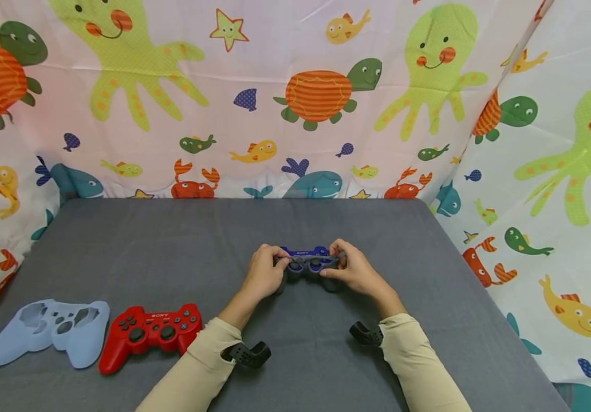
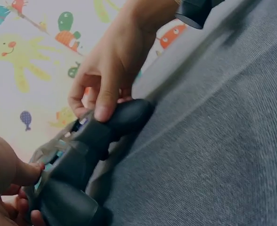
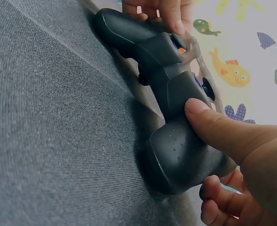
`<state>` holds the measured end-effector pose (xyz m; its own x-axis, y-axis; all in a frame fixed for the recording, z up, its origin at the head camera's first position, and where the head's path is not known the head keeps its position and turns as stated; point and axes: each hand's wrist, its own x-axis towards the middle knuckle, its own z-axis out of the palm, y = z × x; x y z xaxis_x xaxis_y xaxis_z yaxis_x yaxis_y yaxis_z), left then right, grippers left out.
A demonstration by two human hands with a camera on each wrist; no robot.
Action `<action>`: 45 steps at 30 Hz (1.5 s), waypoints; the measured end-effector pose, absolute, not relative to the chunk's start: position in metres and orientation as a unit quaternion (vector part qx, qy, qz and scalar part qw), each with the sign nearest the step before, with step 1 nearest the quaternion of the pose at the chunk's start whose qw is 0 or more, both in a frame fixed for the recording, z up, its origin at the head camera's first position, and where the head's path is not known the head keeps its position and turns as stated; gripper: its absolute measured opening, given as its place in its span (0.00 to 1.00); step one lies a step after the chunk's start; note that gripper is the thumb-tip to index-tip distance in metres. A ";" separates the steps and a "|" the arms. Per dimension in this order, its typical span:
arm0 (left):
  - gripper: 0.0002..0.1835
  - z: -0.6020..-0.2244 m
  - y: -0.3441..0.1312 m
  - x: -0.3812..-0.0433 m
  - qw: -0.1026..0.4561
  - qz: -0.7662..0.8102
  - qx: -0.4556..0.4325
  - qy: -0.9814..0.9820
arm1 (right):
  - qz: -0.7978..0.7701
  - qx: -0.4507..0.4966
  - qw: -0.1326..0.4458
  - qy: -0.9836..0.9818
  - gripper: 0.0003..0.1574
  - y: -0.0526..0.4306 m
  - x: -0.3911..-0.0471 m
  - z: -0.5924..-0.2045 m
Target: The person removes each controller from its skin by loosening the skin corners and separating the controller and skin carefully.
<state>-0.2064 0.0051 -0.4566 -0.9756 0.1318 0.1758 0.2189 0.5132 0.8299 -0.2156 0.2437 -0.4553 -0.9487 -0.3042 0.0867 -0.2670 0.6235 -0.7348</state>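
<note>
A blue game controller (image 1: pixel 303 252) marked SONY is held between both hands, close over the grey cloth. A dark rubbery cover (image 3: pixel 176 146) wraps its handles and near side, while its thin upper edge stands away from the controller's face by the thumbsticks (image 3: pixel 207 88). At the left end, my left hand (image 1: pixel 266 269) pinches the cover's edge between thumb and fingers. My right hand (image 1: pixel 357 272) grips the right end. In the right wrist view its thumb presses on the cover, with the fingers curled around the far side.
A red game controller (image 1: pixel 184 326) lies at the front left, its right handle close to the left sleeve (image 1: pixel 197 366). Beside it lies a pale blue cover (image 1: pixel 43 337) with cut-outs. A patterned curtain (image 1: pixel 275 57) borders the grey table (image 1: pixel 378 223).
</note>
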 end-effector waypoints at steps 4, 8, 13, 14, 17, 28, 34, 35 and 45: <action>0.06 -0.456 0.003 -0.207 0.022 -0.479 -0.126 -0.868 | -0.408 -0.153 0.025 0.900 0.25 0.243 -0.216 -0.456; 0.06 -0.455 -0.001 -0.207 -0.012 -0.479 -0.155 -0.864 | -0.408 -0.149 0.029 0.900 0.25 0.244 -0.216 -0.457; 0.07 -0.456 -0.003 -0.208 0.005 -0.479 -0.174 -0.860 | -0.405 -0.145 0.028 0.902 0.25 0.244 -0.216 -0.457; 0.07 -0.457 -0.002 -0.208 0.014 -0.482 -0.170 -0.859 | -0.405 -0.143 0.027 0.903 0.25 0.244 -0.215 -0.457; 0.06 -0.457 0.000 -0.207 0.043 -0.489 -0.149 -0.859 | -0.398 -0.142 0.024 0.906 0.25 0.243 -0.216 -0.456; 0.03 -0.456 0.008 -0.206 0.074 -0.486 -0.082 -0.867 | -0.405 -0.202 0.012 0.892 0.18 0.241 -0.213 -0.450; 0.04 -0.458 0.010 -0.206 0.086 -0.475 -0.079 -0.872 | -0.431 -0.197 -0.023 0.880 0.12 0.233 -0.214 -0.452; 0.04 -0.458 0.010 -0.206 0.085 -0.473 -0.078 -0.873 | -0.431 -0.194 -0.030 0.880 0.11 0.231 -0.214 -0.452; 0.04 -0.460 0.012 -0.204 0.085 -0.462 -0.080 -0.879 | -0.441 -0.156 -0.053 0.883 0.13 0.217 -0.210 -0.456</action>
